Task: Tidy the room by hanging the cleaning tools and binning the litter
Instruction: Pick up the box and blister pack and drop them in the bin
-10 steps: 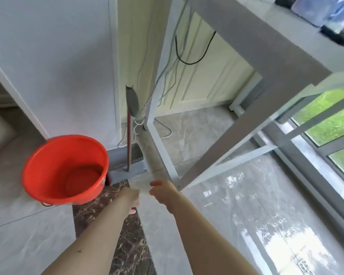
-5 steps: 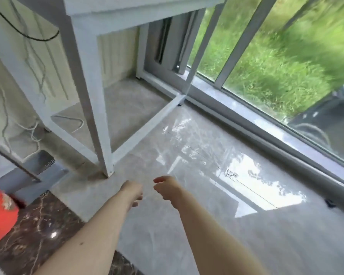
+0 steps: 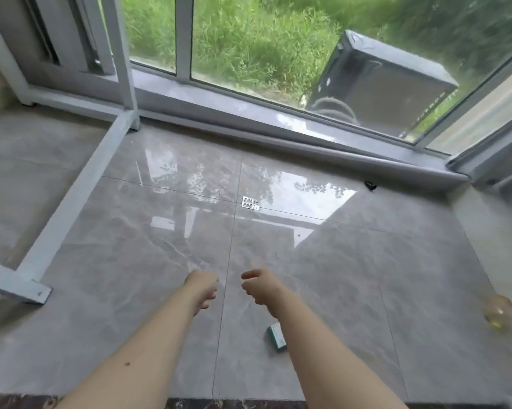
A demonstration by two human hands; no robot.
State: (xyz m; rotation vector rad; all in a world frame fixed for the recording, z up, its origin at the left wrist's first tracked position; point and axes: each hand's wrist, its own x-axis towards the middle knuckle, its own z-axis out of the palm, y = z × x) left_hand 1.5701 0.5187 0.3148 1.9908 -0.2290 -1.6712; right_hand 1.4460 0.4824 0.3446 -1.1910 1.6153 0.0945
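Left hand [image 3: 203, 290]: held above the glossy grey tiled floor [image 3: 130, 261], grip loosely curled, nothing held.
Right hand [image 3: 260, 286]: beside it, grip relaxed, nothing held.
Litter: silver blister pack [image 3: 250, 203] beyond the hands; small green box [image 3: 276, 337] beside the right forearm.

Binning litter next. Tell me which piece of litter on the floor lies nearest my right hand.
The small green box, lying on the tile just beside the right forearm. The blister pack and the small black scrap lie farther off toward the window; the blurred bottle sits far right.
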